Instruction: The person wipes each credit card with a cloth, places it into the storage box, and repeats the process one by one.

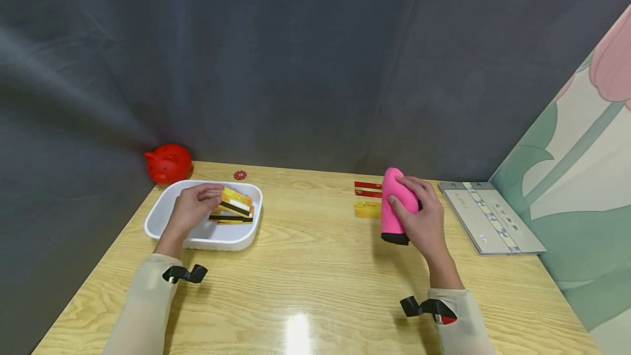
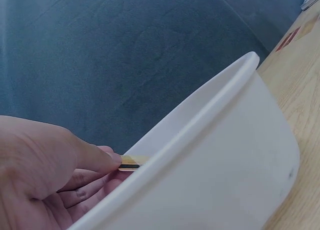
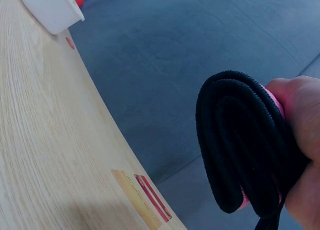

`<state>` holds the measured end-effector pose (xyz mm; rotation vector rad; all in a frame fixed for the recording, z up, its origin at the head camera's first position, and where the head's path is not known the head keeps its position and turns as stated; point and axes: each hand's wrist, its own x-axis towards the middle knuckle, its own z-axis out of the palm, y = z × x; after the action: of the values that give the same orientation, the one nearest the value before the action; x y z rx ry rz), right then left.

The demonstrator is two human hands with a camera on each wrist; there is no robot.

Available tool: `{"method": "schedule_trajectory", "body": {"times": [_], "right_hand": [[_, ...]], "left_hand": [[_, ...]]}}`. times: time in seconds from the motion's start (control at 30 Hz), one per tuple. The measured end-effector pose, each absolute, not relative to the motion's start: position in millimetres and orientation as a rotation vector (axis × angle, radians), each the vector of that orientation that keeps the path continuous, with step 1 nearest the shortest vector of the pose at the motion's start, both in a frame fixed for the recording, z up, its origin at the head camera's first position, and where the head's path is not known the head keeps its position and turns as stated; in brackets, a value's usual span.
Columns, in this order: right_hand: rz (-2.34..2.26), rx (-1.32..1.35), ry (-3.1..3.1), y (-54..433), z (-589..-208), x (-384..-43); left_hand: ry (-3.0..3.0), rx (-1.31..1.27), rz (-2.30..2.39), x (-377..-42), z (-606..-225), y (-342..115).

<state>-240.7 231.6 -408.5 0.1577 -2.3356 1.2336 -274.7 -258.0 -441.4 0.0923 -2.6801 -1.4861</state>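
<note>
My left hand (image 1: 189, 207) reaches into a white plastic tub (image 1: 222, 244) and pinches a yellow card (image 1: 236, 199) with a dark stripe between thumb and fingers. More yellow cards (image 1: 245, 217) lie beneath it on the tub floor. In the left wrist view the tub wall hides most of the pinched card. My right hand (image 1: 426, 221) grips a pink folded or rolled cloth item (image 1: 396, 201) above the table. Its end (image 3: 240, 140) shows black fabric layers in the right wrist view. A yellow card (image 1: 367, 210) and red cards (image 1: 367, 189) lie just left of it, partly covered in the head view.
A red piggy bank (image 1: 168, 163) stands behind the tub, near a small red chip (image 1: 240, 175). At the right lies a grey folder or book (image 1: 493, 218) with a patterned strip. Dark cloth (image 1: 296, 70) hangs along the table's back edge.
</note>
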Motion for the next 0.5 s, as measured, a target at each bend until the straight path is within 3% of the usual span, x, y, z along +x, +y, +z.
{"method": "schedule_trajectory", "body": {"times": [0.5], "right_hand": [[1.252,0.105,-2.364,235.2,-406.5,-240.7]], "left_hand": [[-2.643,0.074,-1.28,-272.3,-438.0,-266.0]]}}
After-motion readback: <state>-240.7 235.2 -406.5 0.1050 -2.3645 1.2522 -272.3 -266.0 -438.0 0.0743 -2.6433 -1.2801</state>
